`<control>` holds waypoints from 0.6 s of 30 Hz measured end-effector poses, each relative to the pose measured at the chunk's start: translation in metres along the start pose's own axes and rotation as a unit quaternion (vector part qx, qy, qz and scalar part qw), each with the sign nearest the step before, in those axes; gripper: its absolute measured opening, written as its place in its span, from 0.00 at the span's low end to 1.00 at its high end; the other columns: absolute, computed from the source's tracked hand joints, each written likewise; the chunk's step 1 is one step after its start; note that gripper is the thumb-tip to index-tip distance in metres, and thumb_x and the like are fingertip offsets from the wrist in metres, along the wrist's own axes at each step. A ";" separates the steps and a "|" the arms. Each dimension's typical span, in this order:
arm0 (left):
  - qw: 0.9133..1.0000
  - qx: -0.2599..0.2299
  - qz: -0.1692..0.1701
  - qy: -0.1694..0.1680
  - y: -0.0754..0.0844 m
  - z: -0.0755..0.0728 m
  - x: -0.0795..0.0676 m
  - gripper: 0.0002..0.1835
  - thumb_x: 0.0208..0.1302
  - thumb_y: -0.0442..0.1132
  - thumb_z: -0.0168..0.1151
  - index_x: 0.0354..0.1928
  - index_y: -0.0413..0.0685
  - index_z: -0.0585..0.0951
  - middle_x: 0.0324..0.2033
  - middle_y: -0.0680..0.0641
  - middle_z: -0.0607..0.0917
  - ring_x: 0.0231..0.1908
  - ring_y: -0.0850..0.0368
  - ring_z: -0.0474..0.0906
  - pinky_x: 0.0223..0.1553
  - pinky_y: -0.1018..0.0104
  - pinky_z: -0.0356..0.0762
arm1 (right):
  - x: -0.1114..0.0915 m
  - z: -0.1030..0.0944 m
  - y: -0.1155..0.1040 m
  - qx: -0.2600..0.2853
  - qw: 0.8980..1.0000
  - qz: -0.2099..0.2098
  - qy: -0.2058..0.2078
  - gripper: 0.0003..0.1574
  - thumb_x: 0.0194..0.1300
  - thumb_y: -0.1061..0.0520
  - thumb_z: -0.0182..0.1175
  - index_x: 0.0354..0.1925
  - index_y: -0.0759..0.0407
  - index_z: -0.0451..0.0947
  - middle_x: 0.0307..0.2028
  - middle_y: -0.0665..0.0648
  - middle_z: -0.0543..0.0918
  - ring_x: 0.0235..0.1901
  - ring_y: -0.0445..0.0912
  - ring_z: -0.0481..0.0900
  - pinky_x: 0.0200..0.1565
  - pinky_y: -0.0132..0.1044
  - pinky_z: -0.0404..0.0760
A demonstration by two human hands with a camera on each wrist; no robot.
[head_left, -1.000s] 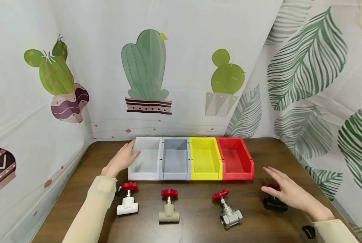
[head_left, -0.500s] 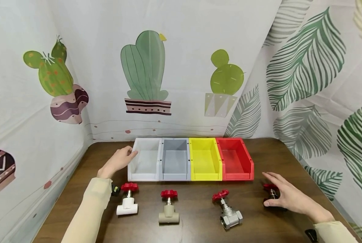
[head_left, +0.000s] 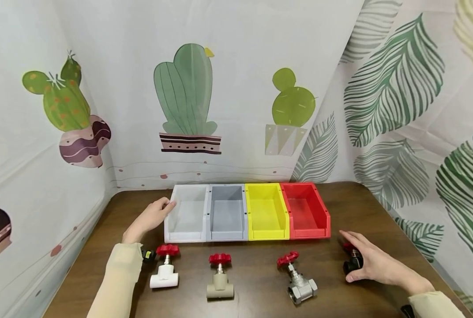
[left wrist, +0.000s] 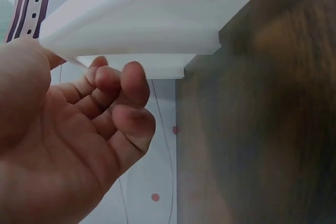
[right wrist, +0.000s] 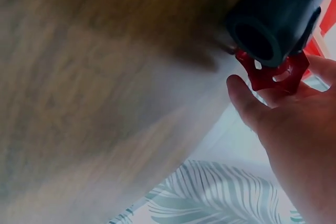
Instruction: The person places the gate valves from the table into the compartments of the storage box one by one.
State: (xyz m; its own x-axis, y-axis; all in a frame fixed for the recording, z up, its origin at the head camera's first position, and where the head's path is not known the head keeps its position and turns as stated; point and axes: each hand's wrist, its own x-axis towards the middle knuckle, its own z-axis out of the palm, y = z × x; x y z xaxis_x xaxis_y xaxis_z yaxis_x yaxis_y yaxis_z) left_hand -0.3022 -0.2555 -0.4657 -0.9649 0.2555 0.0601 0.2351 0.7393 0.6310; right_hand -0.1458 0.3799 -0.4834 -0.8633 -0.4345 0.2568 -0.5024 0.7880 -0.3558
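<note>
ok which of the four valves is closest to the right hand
The black-bodied valve at the row's right end: the right hand is right beside it. The white valve, tan valve and metal valve all sit farther left, clear of that hand.

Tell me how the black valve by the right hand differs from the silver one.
Colour: the black valve has a dark body; the silver valve, a shiny metallic one.
Ends: the black valve's open end is round; the silver valve's ends are faceted.
Position: the black valve is at the right hand, which partly hides it in the head view; the silver valve lies untouched in full view.
Both have red handles.
</note>
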 end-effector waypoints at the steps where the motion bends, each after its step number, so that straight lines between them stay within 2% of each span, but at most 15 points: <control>1: 1.000 -0.002 -0.002 0.004 -0.001 0.001 0.000 0.19 0.75 0.53 0.50 0.36 0.43 0.72 0.20 0.50 0.65 0.22 0.56 0.62 0.26 0.62 0.61 | 0.000 0.000 0.000 0.001 1.000 0.000 -0.002 0.72 0.33 0.34 0.80 0.69 0.63 0.62 0.59 0.59 0.70 0.54 0.46 0.71 0.54 0.13 0.54; 6: 1.000 -0.001 0.005 0.019 -0.002 0.006 -0.001 0.18 0.75 0.51 0.50 0.33 0.45 0.70 0.18 0.51 0.64 0.21 0.57 0.60 0.24 0.63 0.60 | -0.003 0.003 0.002 -0.006 1.000 -0.002 -0.005 0.72 0.31 0.35 0.81 0.68 0.63 0.62 0.58 0.57 0.69 0.52 0.48 0.72 0.53 0.14 0.56; 18: 0.999 -0.014 0.000 0.030 -0.001 0.008 0.000 0.16 0.75 0.49 0.50 0.33 0.45 0.71 0.19 0.51 0.64 0.21 0.56 0.61 0.24 0.63 0.60 | -0.009 0.005 0.008 -0.016 0.999 -0.020 0.026 0.68 0.26 0.42 0.84 0.63 0.66 0.66 0.53 0.55 0.72 0.48 0.46 0.73 0.52 0.13 0.56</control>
State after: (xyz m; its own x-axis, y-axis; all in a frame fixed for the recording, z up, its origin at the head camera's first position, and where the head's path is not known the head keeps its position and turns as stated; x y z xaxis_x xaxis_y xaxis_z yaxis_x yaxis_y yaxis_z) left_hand -0.3010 -0.2514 -0.4723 -0.9702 0.2176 0.1066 0.2335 0.7217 0.6517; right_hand -0.1421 0.3877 -0.4931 -0.8384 -0.4432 0.3171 -0.5340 0.7846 -0.3152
